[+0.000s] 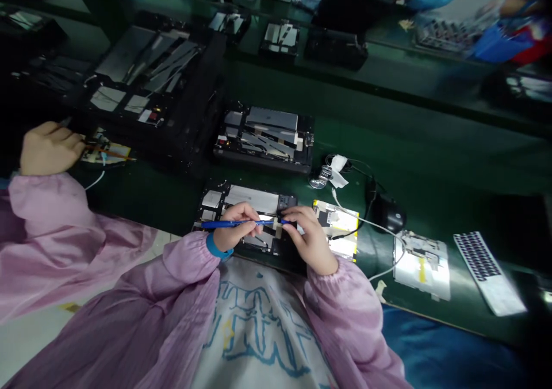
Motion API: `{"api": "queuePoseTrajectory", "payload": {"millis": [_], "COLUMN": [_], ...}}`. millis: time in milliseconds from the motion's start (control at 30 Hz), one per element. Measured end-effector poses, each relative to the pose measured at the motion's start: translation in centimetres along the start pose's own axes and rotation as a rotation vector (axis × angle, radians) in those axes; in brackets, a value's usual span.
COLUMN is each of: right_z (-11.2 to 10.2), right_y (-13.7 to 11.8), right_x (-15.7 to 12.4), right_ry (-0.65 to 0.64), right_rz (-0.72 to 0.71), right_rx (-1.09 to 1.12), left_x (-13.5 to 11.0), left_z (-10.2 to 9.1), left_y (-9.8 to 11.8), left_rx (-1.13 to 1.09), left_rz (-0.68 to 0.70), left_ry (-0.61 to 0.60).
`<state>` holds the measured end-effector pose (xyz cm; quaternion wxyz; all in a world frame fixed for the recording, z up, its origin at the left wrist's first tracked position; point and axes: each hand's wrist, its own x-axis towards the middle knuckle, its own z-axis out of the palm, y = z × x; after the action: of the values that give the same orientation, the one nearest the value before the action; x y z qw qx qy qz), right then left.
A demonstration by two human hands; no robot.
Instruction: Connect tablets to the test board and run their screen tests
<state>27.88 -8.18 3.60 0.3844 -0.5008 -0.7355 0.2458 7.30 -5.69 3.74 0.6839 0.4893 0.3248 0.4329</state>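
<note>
Lilac sleeves (185, 302) run up from the bottom of the view, over a white shirt with blue print (259, 325), to both hands above an open tablet (252, 200). The left hand (235, 228), with a blue cuff (219, 247) at its wrist, is closed around a blue tool (228, 224) lying across the tablet. The right hand (311, 240) is curled, its fingertips (290, 228) pinching the tool's far end.

Just right of the tablet lies a yellow-edged panel (336, 229), with a black mouse (390, 214), a white cable (375, 222) and a pale panel (420, 265) farther right. A second open tablet (263, 138) sits just beyond it. Well left of the tablet, a co-worker's hand (49, 147) rests closed beside a small taped board (106, 154).
</note>
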Motion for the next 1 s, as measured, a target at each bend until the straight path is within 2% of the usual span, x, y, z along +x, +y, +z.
{"api": "queuePoseTrajectory", "payload": {"millis": [200,333,400,467,533,633,667,700,767,833,933,1000], "right_z": [0.1,0.6,0.9,1.0,1.0,1.2,1.5,1.8,2.5,3.1,2.6,0.9], "right_y": [-1.0,-2.1,-2.4,-2.5,-2.0,-0.7,-0.2,0.3,0.8,0.7,-0.6,-1.6], "right_x": [0.1,0.1,-0.1,-0.5,-1.1,-1.9,-2.1,-2.2,-2.3,-2.1,-1.8,-1.5], "right_ry": [-0.031,-0.123,-0.179,-0.179,-0.08,0.072,0.068,0.04,-0.023,-0.009,0.116,0.204], "right_rz": [-0.042,-0.064,-0.067,-0.032,0.08,0.296,0.335,0.356,0.374,0.405,0.476,0.534], "right_rx": [-0.014,0.009,0.031,-0.024,-0.192,-0.465,-0.496,-0.488,-0.386,-0.204,0.188,0.455], "left_x": [0.0,-0.4,-0.8,-1.4,-2.1,-2.8,-3.0,-3.1,-3.2,-3.4,-3.4,-3.2], "left_z": [0.0,0.1,-0.4,-1.6,-3.5,-6.9,-7.9,-8.8,-9.8,-9.9,-9.3,-8.7], "left_y": [-0.4,0.0,0.7,1.7,2.6,3.2,3.1,3.0,2.5,2.2,2.6,3.6], "left_rx": [0.107,0.233,0.306,0.384,0.413,0.337,0.292,0.225,0.088,-0.004,-0.082,-0.124], "left_rz": [-0.026,-0.019,-0.003,0.004,0.018,0.1,0.106,0.089,0.042,0.037,0.117,0.174], "left_ry": [-0.049,-0.162,-0.216,-0.23,-0.118,0.37,0.494,0.558,0.591,0.601,0.638,0.598]}}
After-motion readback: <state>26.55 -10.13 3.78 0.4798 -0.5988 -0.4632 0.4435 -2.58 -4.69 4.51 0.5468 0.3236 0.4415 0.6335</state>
